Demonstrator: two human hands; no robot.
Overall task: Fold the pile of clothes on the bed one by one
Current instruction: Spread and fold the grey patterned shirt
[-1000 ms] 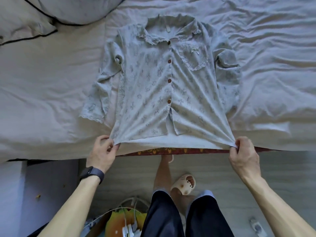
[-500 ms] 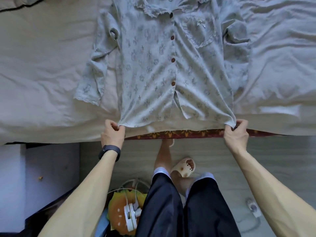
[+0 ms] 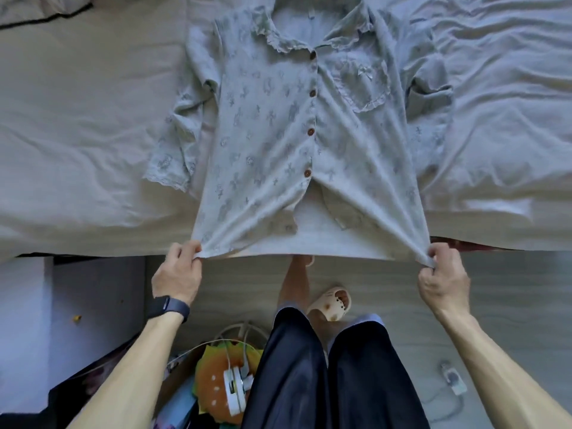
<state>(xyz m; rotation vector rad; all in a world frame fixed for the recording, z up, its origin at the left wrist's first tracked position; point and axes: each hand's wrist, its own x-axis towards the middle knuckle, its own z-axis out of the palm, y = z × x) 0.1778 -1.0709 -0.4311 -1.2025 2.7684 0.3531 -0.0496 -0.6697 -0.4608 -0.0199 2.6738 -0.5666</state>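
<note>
Two hands' grip pinching shirt (image 3: 278, 125) hem corners, left hand (image 3: 178, 275), right hand (image 3: 444, 278), bed (image 3: 77, 134) beneath

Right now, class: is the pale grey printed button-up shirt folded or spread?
Spread: the pale grey printed button-up shirt lies front-up, both hems pinched taut, sleeves out.

1. A cream perforated slipper (image 3: 332, 302) stood on the pale wood-grain floor (image 3: 510, 292).
2. A burger-shaped plush (image 3: 216, 382) lay below, with a white clip-like gadget (image 3: 235, 390) on top of it.
3. A small white plug (image 3: 452, 377) with its cable lay at the right.
4. A dark wristband (image 3: 168, 306) was worn.
</note>
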